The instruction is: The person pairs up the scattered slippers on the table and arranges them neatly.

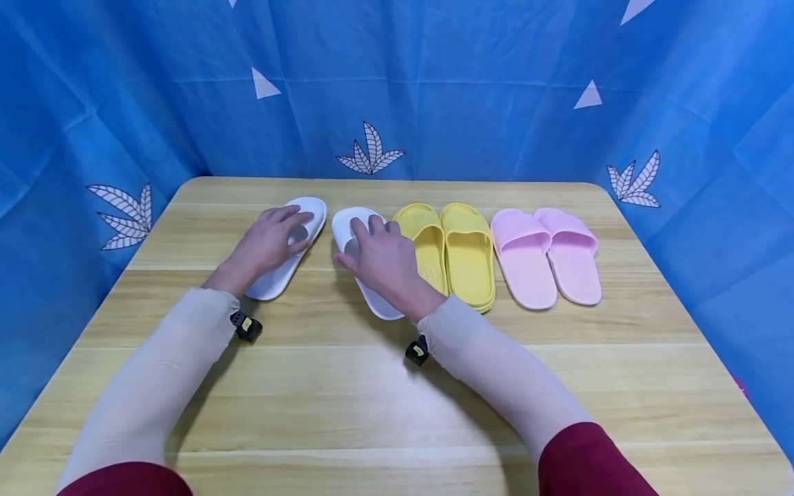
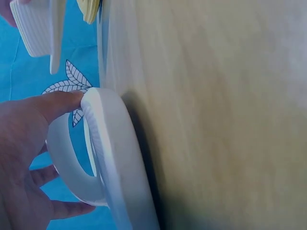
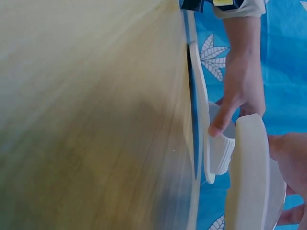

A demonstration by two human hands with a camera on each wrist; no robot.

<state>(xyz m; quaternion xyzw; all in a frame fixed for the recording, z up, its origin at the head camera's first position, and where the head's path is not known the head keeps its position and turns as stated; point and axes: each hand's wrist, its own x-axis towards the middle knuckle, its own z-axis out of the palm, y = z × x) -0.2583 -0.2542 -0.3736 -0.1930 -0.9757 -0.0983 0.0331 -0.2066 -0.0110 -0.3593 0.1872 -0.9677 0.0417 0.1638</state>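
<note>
Two white slippers are under my hands in the head view, toes pointing to the back of the table. My left hand [image 1: 263,242] holds the left white slipper [image 1: 279,281] across its strap, the thumb on one edge of the sole [image 2: 117,158] and fingers on the far side. My right hand [image 1: 389,263] grips the right white slipper [image 1: 375,302] the same way over its strap. A gap shows between this slipper [image 2: 56,33] and the tabletop in the left wrist view. Whether the left slipper [image 3: 201,86] touches the table I cannot tell.
Right beside my right hand lies a pair of yellow slippers [image 1: 468,258]. Further right is a pair of pink slippers [image 1: 527,275], one close against the other. All are on a wooden table [image 1: 322,406] with blue curtain [image 1: 471,103] around its back and sides.
</note>
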